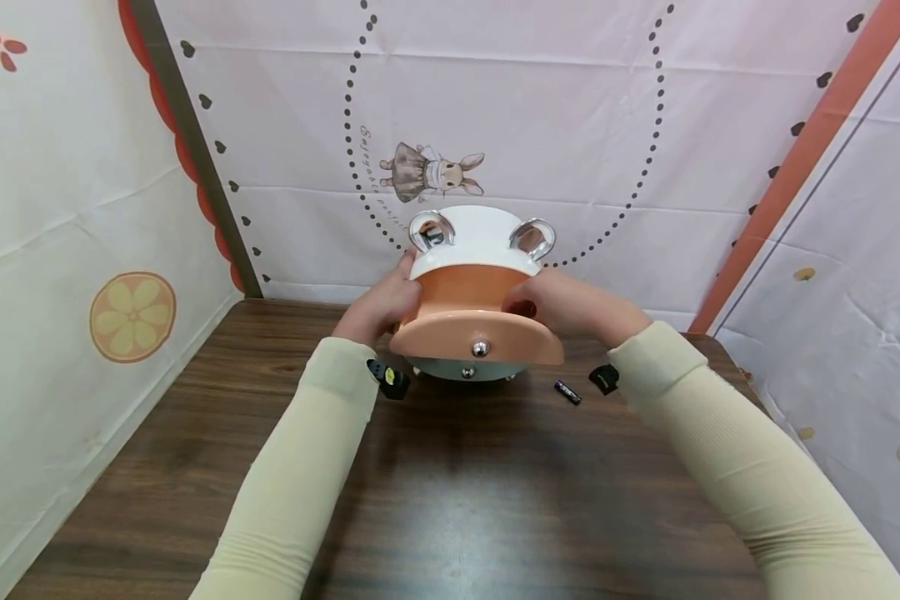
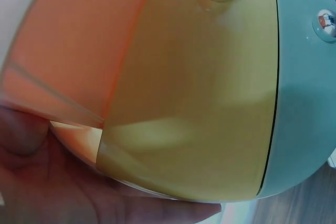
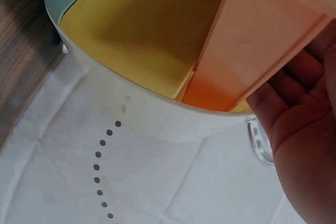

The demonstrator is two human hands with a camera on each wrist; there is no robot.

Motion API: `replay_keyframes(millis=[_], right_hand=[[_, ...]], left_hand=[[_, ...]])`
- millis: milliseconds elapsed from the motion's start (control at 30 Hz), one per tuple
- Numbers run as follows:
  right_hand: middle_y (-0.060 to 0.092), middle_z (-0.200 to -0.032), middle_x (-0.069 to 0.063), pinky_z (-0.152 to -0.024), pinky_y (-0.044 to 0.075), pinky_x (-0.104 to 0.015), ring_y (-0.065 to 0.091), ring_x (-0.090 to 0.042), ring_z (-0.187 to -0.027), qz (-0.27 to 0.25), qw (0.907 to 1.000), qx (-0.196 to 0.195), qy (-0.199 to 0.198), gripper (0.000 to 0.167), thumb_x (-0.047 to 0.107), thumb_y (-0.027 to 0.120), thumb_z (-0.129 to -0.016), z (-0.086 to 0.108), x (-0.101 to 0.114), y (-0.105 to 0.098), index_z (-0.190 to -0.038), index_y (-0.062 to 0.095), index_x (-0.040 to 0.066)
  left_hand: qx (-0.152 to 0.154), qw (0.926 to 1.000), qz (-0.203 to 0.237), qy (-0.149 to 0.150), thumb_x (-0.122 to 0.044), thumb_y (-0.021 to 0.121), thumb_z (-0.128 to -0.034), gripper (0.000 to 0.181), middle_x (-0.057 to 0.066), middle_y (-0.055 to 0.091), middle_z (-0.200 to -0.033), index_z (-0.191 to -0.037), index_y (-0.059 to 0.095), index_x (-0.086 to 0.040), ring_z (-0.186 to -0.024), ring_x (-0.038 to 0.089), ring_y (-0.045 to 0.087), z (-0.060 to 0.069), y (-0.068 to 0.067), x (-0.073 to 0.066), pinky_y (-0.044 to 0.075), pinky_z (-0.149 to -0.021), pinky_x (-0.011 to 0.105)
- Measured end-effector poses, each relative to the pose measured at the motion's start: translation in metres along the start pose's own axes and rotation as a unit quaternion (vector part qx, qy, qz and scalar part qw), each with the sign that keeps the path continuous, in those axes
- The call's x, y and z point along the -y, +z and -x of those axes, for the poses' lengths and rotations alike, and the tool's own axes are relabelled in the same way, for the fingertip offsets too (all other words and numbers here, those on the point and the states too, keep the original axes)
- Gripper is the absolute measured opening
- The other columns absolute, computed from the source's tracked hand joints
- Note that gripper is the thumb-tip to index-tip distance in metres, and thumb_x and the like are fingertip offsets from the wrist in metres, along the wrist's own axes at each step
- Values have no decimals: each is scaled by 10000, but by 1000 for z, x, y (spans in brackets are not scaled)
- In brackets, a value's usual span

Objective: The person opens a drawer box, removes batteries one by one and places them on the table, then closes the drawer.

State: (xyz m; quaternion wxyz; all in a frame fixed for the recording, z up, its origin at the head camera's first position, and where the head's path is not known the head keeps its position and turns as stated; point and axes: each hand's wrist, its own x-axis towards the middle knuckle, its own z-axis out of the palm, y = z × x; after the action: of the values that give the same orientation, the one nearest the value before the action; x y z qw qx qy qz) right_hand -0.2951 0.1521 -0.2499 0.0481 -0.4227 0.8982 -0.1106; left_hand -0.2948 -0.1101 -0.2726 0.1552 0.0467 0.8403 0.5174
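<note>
While the left hand (image 1: pixel 386 300) lies against the left side of the rounded white drawer case (image 1: pixel 487 233), one finger stretched along its edge, I cannot tell whether the rest of it grips anything, because those fingers are partly hidden. I take it to be steadying the case. The right hand (image 1: pixel 558 300) curls its fingers round the right wall of the orange drawer (image 1: pixel 442 335), which juts out towards the person, silver knob (image 1: pixel 481 347) foremost. Having a hand on either side probably keeps so wide a drawer from skewing.

Below it sit a yellow drawer (image 2: pixel 199 87) and, lowest, a teal drawer (image 1: pixel 438 367), both pushed in. Two chrome ear-shaped pieces (image 1: pixel 548 237) crown the case, which stands on small feet (image 1: pixel 510 377) towards the far edge of the worktop (image 1: pixel 457 508), about midway between the far corners; that perhaps leaves room in front for the open drawer. To its right, a small dark battery (image 1: pixel 567 392) lies slantwise, well back from the near edge. Beyond the far edge hangs a printed cloth (image 1: pixel 540 125) with a rabbit picture (image 1: pixel 427 171) turned on its side.
</note>
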Motion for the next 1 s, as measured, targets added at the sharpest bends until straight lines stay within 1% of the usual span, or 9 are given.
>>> replay_keyframes(millis=[133, 267, 533, 667, 700, 733, 800, 933, 1000], right_hand=[[711, -888, 106, -773, 525, -303, 628, -74, -804, -202, 9996, -190, -28, 166, 130, 661, -874, 3, -4, 2, -969, 745, 236], [728, -940, 57, -777, 540, -302, 648, -79, -831, -274, 9984, -477, -99, 169, 146, 695, -866, 8, -7, 0, -1019, 752, 187], [719, -923, 61, -728, 536, -291, 643, -74, -803, -543, 9947, -867, 77, 208, 208, 741, -838, 21, -8, -8, -1044, 751, 180], [723, -961, 36, -773, 547, -335, 655, -96, -840, -725, 9925, -977, 101, 218, 203, 733, -850, 26, -12, -6, -1064, 745, 163], [724, -971, 23, -783, 550, -353, 657, -107, -848, -777, 9916, -1031, 104, 222, 189, 729, -852, 28, -14, -6, -1070, 742, 152], [728, -979, 4, -790, 552, -367, 664, -122, -850, -836, 9902, -1114, 93, 226, 167, 727, -851, 29, -15, -5, -1075, 741, 136], [733, -983, -22, -794, 555, -364, 672, -137, -851, -914, 9874, -1285, 105, 239, 130, 720, -850, 32, -18, -5, -1088, 735, 114], [733, -969, -56, -766, 546, -247, 670, -138, -840, -1090, 9793, -1693, 186, 254, 78, 715, -842, 38, -23, -4, -1096, 730, 83], [731, -961, -55, -757, 531, -191, 663, -115, -837, -1169, 9755, -1852, 212, 254, 72, 720, -839, 42, -26, -4, -1093, 731, 83]], left_hand=[[-112, 9999, -28, 75, -128, 342, -970, 794, -51, -110, -1634, -1524, -177, -360, -1478, 215, 67, -12, 1, 11, 217, -1178, 467], [-178, 9996, -35, 228, -128, 349, -951, 812, -46, -85, -1636, -1522, -172, -379, -1462, 234, 110, -18, 1, 18, 233, -1168, 474], [-276, 9989, -30, 382, -122, 348, -937, 818, -62, -101, -1634, -1530, -165, -356, -1489, 171, -8, -21, -1, 22, 116, -1206, 446], [-278, 9990, -49, 346, -146, 346, -951, 803, -74, -102, -1632, -1520, -168, -383, -1485, 172, 14, -21, -2, 23, 186, -1181, 439], [-278, 9991, -38, 326, -148, 348, -952, 803, -77, -103, -1631, -1517, -168, -391, -1483, 169, 24, -20, -2, 23, 213, -1164, 422], [-273, 9991, -24, 308, -152, 346, -954, 799, -76, -99, -1631, -1514, -166, -403, -1476, 197, 76, -21, -2, 23, 291, -1116, 422], [-278, 9992, -6, 295, -156, 342, -957, 792, -73, -90, -1632, -1510, -160, -421, -1450, 225, 142, -21, -2, 23, 400, -984, 416], [-278, 9993, -14, 265, -170, 335, -966, 779, -70, -92, -1632, -1499, -160, -450, -1416, 260, 205, -21, -2, 24, 439, -744, 364], [-276, 9993, -7, 239, -171, 340, -965, 784, -72, -101, -1632, -1495, -163, -456, -1418, 245, 189, -20, -2, 24, 432, -729, 319]])
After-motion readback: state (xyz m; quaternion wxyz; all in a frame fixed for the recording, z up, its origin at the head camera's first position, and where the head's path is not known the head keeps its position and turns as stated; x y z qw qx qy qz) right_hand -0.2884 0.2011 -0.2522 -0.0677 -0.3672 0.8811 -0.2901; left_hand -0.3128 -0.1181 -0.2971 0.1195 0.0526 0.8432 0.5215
